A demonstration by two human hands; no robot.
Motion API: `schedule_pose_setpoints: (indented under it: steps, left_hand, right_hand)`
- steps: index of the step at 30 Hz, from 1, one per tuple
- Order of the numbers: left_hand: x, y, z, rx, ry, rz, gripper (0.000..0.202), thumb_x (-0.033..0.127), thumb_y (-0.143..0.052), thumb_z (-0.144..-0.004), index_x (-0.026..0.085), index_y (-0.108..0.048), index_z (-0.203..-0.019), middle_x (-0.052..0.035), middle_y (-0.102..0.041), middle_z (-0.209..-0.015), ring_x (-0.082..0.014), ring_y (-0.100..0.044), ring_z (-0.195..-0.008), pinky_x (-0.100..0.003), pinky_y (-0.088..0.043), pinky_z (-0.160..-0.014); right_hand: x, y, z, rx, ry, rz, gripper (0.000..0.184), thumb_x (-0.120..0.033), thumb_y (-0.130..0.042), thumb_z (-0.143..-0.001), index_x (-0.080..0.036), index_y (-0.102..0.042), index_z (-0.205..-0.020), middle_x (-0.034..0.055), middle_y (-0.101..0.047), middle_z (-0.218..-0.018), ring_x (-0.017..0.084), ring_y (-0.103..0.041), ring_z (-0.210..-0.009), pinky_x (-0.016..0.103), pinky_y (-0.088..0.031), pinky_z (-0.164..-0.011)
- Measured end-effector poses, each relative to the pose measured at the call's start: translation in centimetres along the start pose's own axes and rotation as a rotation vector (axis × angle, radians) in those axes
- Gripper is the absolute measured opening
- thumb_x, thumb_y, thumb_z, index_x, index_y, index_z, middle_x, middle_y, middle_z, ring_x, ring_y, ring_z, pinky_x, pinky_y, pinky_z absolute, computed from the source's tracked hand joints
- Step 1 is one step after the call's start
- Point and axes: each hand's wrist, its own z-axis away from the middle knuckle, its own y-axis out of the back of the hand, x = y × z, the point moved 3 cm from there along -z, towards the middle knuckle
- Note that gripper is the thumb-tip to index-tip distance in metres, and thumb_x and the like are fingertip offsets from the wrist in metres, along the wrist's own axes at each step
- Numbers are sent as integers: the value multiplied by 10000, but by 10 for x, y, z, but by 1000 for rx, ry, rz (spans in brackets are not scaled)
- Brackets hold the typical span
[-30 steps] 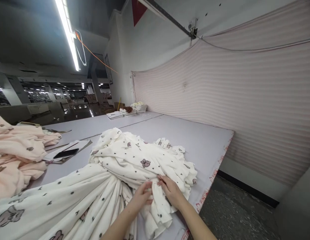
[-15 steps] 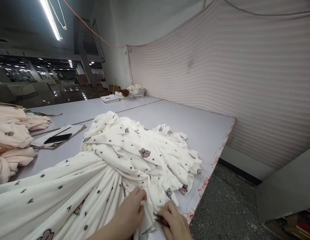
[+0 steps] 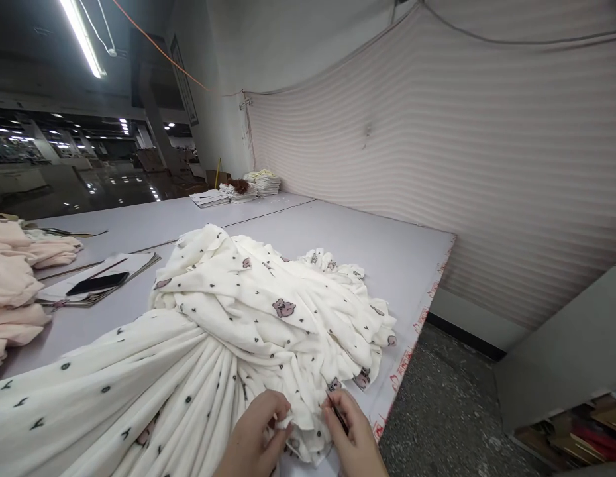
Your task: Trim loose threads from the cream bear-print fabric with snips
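Observation:
A large white fabric (image 3: pixel 248 318) printed with small dark marks and pink-grey animal figures lies bunched on the grey table (image 3: pixel 377 252). My left hand (image 3: pixel 256 434) pinches a fold of this fabric at its near edge. My right hand (image 3: pixel 352 434) sits just beside it, touching the same edge and holding a thin dark tool (image 3: pixel 338 414) between its fingers. Both hands are at the bottom of the view, close to the table's near right edge.
Peach fabric (image 3: pixel 12 285) is piled at the left. A black phone (image 3: pixel 97 283) lies on papers beside it. Stacks of folded pieces (image 3: pixel 261 182) stand at the far end. A striped pink cloth (image 3: pixel 462 165) hangs on the wall; the floor (image 3: pixel 452 411) drops off at right.
The view has tilted down and left. Both hands slid along the white fabric toward me, from its middle fold to its near edge.

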Motion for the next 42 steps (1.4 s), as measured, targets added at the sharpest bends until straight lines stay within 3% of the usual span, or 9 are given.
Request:
schedule_pose_setpoints:
  steps: [4, 7, 9, 12, 15, 18, 23, 32, 42]
  left_hand:
    - [2, 5, -8, 30, 26, 171, 135, 262, -513, -857, 225, -459, -739, -15, -602, -832, -166, -570, -763, -259, -460, -696]
    - [4, 6, -11, 35, 16, 276, 145, 283, -529, -854, 221, -474, -736, -20, -603, -812, -169, -584, -753, -257, -476, -680]
    - [7, 7, -11, 56, -28, 272, 145, 259, -518, -860, 223, -465, -730, -18, -596, -781, -165, -581, -718, -256, -476, -657]
    - [15, 10, -8, 177, -215, 155, 133, 158, -444, -871, 229, -465, -761, -29, -597, -815, -172, -586, -775, -268, -468, -697]
    - [21, 12, -4, 278, -389, 39, 207, 59, -365, -864, 230, -471, -815, -36, -592, -873, -160, -572, -803, -262, -459, -723]
    - [24, 12, -4, 264, -504, -86, 224, 26, -366, -857, 211, -488, -830, -50, -586, -871, -158, -549, -778, -257, -465, -700]
    - [31, 16, -4, 227, -725, -303, 211, 50, -386, -894, 173, -550, -844, -99, -667, -840, -183, -546, -737, -298, -505, -679]
    - [43, 12, -6, 271, -808, -329, 220, 82, -426, -894, 197, -532, -739, -71, -745, -816, -158, -581, -639, -275, -523, -622]
    - [44, 10, -3, 248, -856, -323, 264, 135, -374, -943, 185, -532, -738, -73, -746, -836, -170, -572, -676, -289, -486, -627]
  right_hand:
    - [-11, -2, -4, 39, 45, -133, 272, -309, -598, -793, -229, -602, -1052, 78, -608, -1080, 203, -617, -858, 232, -492, -672]
    - [-22, -5, -10, 48, 100, -27, 101, -262, -533, -839, -215, -622, -840, 45, -630, -853, 186, -605, -766, 237, -459, -648]
    - [-27, -2, -14, 46, 85, 37, 126, -252, -502, -862, -211, -594, -786, 22, -606, -756, 173, -582, -688, 238, -445, -613]
    - [-33, 7, -13, -51, 94, 57, 80, -248, -578, -809, -205, -631, -850, 36, -612, -831, 188, -604, -755, 245, -474, -661]
    - [-42, 16, -8, -184, 94, 116, 207, -323, -606, -819, -214, -695, -971, 50, -634, -864, 210, -639, -815, 255, -480, -707]
    - [-55, 22, -5, -277, 34, 272, 243, -374, -612, -830, -267, -721, -1020, 32, -665, -824, 196, -654, -740, 229, -446, -626]
    - [-74, 27, -9, -369, -11, 387, 124, -312, -647, -803, -299, -759, -854, -1, -677, -745, 186, -648, -704, 210, -388, -569]
    - [-80, 33, -8, -381, 54, 454, 156, -368, -637, -812, -297, -768, -763, -9, -700, -681, 167, -612, -599, 225, -300, -488]
    - [-72, 42, -5, -355, -48, 258, 122, -271, -699, -710, -301, -796, -777, -47, -749, -698, 144, -610, -595, 197, -360, -506]
